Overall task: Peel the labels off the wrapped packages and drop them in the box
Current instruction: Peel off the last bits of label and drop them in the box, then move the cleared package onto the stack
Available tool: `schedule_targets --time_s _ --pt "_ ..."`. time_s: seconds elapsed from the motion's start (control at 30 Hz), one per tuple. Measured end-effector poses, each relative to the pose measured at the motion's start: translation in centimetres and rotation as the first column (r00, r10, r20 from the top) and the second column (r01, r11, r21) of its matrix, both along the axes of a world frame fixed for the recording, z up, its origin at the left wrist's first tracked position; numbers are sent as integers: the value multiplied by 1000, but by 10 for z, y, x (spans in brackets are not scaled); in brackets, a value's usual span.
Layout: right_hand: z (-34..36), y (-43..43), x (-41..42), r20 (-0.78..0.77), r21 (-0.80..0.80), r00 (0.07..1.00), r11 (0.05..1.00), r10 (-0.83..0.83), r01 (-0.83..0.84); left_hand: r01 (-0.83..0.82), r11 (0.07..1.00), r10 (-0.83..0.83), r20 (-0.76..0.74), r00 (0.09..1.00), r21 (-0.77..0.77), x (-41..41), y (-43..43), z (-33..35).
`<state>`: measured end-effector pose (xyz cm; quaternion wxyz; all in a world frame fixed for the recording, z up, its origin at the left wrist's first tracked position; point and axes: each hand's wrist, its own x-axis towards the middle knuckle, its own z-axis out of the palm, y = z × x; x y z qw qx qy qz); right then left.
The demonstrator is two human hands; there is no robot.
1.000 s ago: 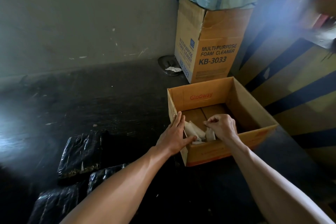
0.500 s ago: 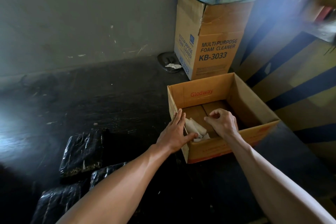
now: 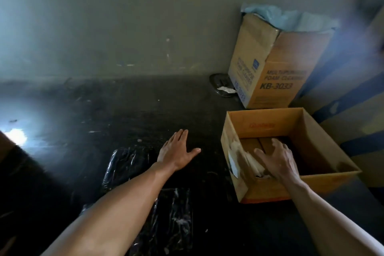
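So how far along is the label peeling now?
Done: peeled labels lie piled in the open box. In hand: nothing; the right hand is open over that pile, and the left hand is spread open above the black wrapped packages. Left: at least two packages lie on the floor; whether they carry labels isn't visible.

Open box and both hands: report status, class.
Left hand open, over dark floor beside wrapped packages. Right hand open above peeled labels in open box. Nothing blocking.
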<state>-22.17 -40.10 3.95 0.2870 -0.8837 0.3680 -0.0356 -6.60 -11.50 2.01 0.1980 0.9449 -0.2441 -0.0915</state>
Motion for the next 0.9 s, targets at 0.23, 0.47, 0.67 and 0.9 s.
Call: schedule_targets --time_s 0.23,0.47,0.67,0.9 --pt "20 108 80 79 -92 987 987 141 -134 -226 974 227 -52 973 18 40 149 -24" --pt "-22 246 137 6 -5 956 956 295 -295 -358 932 360 -245 900 55 58 249 -69" --pt "-77 313 163 -181 302 916 906 359 -295 -341 938 292 -402 868 -56 62 273 -95" --pt "-96 335 178 -281 403 849 858 448 -319 -311 926 151 -545 824 -213 80 272 -143"
